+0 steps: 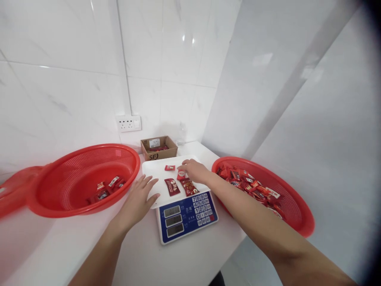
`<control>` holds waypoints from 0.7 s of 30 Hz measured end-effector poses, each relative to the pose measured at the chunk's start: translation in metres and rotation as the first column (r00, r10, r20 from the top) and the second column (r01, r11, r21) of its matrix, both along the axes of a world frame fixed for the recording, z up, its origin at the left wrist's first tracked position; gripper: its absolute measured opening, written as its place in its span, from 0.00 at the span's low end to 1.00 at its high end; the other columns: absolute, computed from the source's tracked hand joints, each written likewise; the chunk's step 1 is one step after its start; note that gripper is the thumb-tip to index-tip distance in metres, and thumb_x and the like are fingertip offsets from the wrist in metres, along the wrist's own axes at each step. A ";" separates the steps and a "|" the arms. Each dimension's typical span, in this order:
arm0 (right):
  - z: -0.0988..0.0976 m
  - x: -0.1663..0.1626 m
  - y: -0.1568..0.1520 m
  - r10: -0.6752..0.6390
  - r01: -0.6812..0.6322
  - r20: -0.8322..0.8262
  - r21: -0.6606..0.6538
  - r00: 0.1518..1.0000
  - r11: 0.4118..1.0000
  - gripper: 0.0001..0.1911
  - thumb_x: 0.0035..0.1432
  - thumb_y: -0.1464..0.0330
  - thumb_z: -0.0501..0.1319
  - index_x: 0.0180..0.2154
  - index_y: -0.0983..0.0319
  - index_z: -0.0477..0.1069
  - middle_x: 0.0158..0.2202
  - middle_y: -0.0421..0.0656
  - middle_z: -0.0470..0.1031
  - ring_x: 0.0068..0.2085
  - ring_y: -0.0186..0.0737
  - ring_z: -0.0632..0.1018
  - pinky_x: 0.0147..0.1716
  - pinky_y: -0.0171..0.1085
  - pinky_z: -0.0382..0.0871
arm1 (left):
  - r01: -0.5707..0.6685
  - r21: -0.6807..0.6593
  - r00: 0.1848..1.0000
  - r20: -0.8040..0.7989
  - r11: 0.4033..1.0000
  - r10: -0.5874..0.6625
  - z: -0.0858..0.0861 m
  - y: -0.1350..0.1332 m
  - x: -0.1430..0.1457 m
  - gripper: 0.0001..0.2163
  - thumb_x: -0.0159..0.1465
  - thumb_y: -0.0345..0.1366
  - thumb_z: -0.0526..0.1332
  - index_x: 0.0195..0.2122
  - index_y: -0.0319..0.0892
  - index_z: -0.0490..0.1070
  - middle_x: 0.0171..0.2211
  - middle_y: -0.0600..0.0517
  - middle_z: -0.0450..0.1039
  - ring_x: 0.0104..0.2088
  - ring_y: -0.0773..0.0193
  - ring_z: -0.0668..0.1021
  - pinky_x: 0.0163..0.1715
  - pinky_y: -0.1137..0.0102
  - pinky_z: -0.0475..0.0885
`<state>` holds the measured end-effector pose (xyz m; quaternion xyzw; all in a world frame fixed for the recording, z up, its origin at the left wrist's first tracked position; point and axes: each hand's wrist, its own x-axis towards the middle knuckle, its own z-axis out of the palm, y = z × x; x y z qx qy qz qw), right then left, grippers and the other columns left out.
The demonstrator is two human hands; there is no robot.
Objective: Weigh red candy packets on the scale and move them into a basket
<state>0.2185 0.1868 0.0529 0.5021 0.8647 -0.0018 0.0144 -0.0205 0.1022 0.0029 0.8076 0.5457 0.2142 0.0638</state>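
A white weighing scale with a blue keypad panel [188, 217] stands on the table, topped by a white tray [157, 169]. Several red snack packets lie on the tray: a small one [170, 168] at the back, a dark red one [172, 186] in front, a brownish-red one [189, 187] to its right. My right hand [193, 171] is over the tray, fingers loosely apart, its fingertips at another small red packet [181, 174]; whether they touch it I cannot tell. My left hand [139, 200] is open and empty at the tray's left edge, fingers spread.
On the left stands a red perforated basket [68, 159] with several packets inside. Another red basket [293, 198], on the right, holds a heap of packets. A cardboard box [159, 149] sits behind the tray, below a wall socket [128, 123]. The white table [143, 258] has an edge at front right.
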 end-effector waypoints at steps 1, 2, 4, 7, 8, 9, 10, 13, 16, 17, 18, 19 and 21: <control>0.000 -0.001 0.000 0.009 -0.009 -0.008 0.015 1.000 1.000 0.26 0.56 0.76 0.51 0.54 0.53 0.66 0.53 0.45 0.67 0.50 0.46 0.67 0.39 0.36 0.64 | 0.000 0.002 1.000 -0.001 1.000 0.000 0.000 0.000 0.000 0.21 0.64 0.42 0.52 0.57 0.43 0.61 0.60 0.44 0.59 0.63 0.49 0.55 0.58 0.51 0.55; -0.001 -0.003 0.001 0.021 -0.021 -0.010 0.031 1.000 0.999 0.26 0.56 0.76 0.51 0.55 0.53 0.65 0.53 0.45 0.67 0.50 0.46 0.67 0.39 0.36 0.65 | 0.001 0.005 1.000 -0.001 1.000 -0.001 0.000 0.000 0.000 0.21 0.64 0.42 0.52 0.57 0.44 0.61 0.60 0.45 0.59 0.63 0.49 0.55 0.58 0.51 0.55; -0.002 -0.007 0.002 0.039 -0.039 0.001 0.055 0.999 0.998 0.28 0.56 0.77 0.50 0.56 0.53 0.63 0.53 0.46 0.67 0.51 0.47 0.67 0.38 0.37 0.65 | 0.005 0.011 1.000 0.001 1.000 -0.005 -0.001 -0.001 0.001 0.20 0.64 0.42 0.52 0.57 0.44 0.61 0.60 0.45 0.60 0.63 0.49 0.56 0.58 0.51 0.55; -0.006 -0.015 0.004 0.024 -0.025 0.019 0.066 1.000 0.998 0.28 0.56 0.76 0.51 0.58 0.55 0.60 0.55 0.48 0.65 0.52 0.48 0.65 0.41 0.40 0.66 | 0.009 0.003 1.000 0.002 1.000 -0.009 0.000 -0.001 0.001 0.20 0.64 0.42 0.52 0.56 0.43 0.62 0.60 0.44 0.60 0.63 0.48 0.55 0.58 0.51 0.55; -0.008 -0.017 0.005 0.014 -0.015 0.023 0.067 1.000 0.998 0.28 0.57 0.75 0.51 0.58 0.55 0.59 0.56 0.49 0.64 0.53 0.48 0.65 0.43 0.40 0.65 | 0.009 0.001 1.000 0.001 1.000 -0.009 0.000 -0.002 0.002 0.20 0.64 0.41 0.52 0.56 0.43 0.62 0.60 0.44 0.60 0.63 0.48 0.55 0.58 0.51 0.55; -0.009 -0.020 0.007 0.005 -0.007 0.026 0.066 1.000 0.998 0.28 0.57 0.75 0.51 0.59 0.54 0.58 0.57 0.49 0.62 0.54 0.48 0.64 0.44 0.41 0.65 | 0.010 0.001 1.000 0.000 1.000 -0.010 0.000 -0.002 0.002 0.20 0.63 0.41 0.52 0.56 0.43 0.62 0.60 0.44 0.60 0.63 0.48 0.56 0.58 0.51 0.55; -0.010 -0.021 0.008 -0.002 0.000 0.030 0.061 1.000 0.998 0.28 0.57 0.75 0.51 0.59 0.53 0.58 0.58 0.48 0.61 0.55 0.49 0.64 0.45 0.42 0.65 | 0.012 0.002 1.000 -0.001 1.000 -0.012 0.000 -0.002 0.002 0.20 0.63 0.41 0.52 0.56 0.43 0.62 0.60 0.44 0.60 0.63 0.48 0.56 0.58 0.50 0.55; -0.011 -0.025 0.010 -0.008 0.007 0.041 0.036 0.999 0.999 0.28 0.58 0.74 0.49 0.58 0.49 0.59 0.59 0.47 0.59 0.56 0.49 0.63 0.45 0.43 0.65 | 0.018 0.003 1.000 -0.005 1.000 -0.018 0.000 -0.002 0.002 0.20 0.64 0.41 0.52 0.57 0.43 0.62 0.60 0.44 0.60 0.62 0.48 0.56 0.58 0.50 0.55; -0.008 -0.022 0.008 0.002 -0.004 0.040 0.041 0.999 0.999 0.24 0.58 0.74 0.50 0.54 0.50 0.66 0.58 0.46 0.61 0.55 0.49 0.63 0.44 0.42 0.65 | 0.016 0.001 1.000 -0.007 1.000 -0.016 0.000 -0.001 0.002 0.20 0.64 0.42 0.53 0.56 0.43 0.62 0.60 0.44 0.60 0.62 0.49 0.56 0.58 0.51 0.55; -0.005 -0.019 0.005 0.006 -0.007 0.039 0.047 0.999 0.999 0.23 0.57 0.75 0.50 0.52 0.51 0.68 0.57 0.46 0.62 0.55 0.49 0.63 0.43 0.41 0.65 | 0.016 0.000 1.000 -0.008 1.000 -0.016 0.000 -0.001 0.001 0.20 0.64 0.42 0.53 0.56 0.43 0.62 0.60 0.44 0.60 0.62 0.49 0.56 0.58 0.51 0.55; -0.003 -0.016 0.002 0.010 -0.012 0.038 0.051 0.999 0.999 0.23 0.57 0.75 0.51 0.50 0.52 0.70 0.56 0.46 0.63 0.54 0.48 0.64 0.42 0.40 0.65 | 0.014 0.000 1.000 -0.010 1.000 -0.014 0.000 -0.001 0.001 0.20 0.64 0.42 0.53 0.56 0.43 0.62 0.60 0.44 0.60 0.63 0.49 0.56 0.58 0.51 0.55; 0.001 -0.012 -0.003 0.015 -0.017 0.033 0.048 0.999 0.999 0.23 0.56 0.76 0.51 0.50 0.53 0.70 0.55 0.46 0.65 0.53 0.48 0.65 0.41 0.39 0.65 | 0.012 -0.001 1.000 -0.013 1.000 -0.012 0.000 -0.001 0.001 0.21 0.64 0.41 0.53 0.57 0.42 0.62 0.60 0.44 0.59 0.63 0.48 0.56 0.58 0.51 0.55; 0.007 -0.002 -0.014 0.025 -0.025 -0.004 0.023 1.000 0.999 0.22 0.56 0.77 0.51 0.50 0.55 0.70 0.51 0.47 0.69 0.50 0.47 0.67 0.40 0.39 0.65 | 0.010 -0.002 1.000 -0.016 1.000 -0.011 0.000 0.000 0.000 0.21 0.64 0.42 0.52 0.57 0.42 0.61 0.60 0.44 0.59 0.63 0.48 0.55 0.59 0.51 0.54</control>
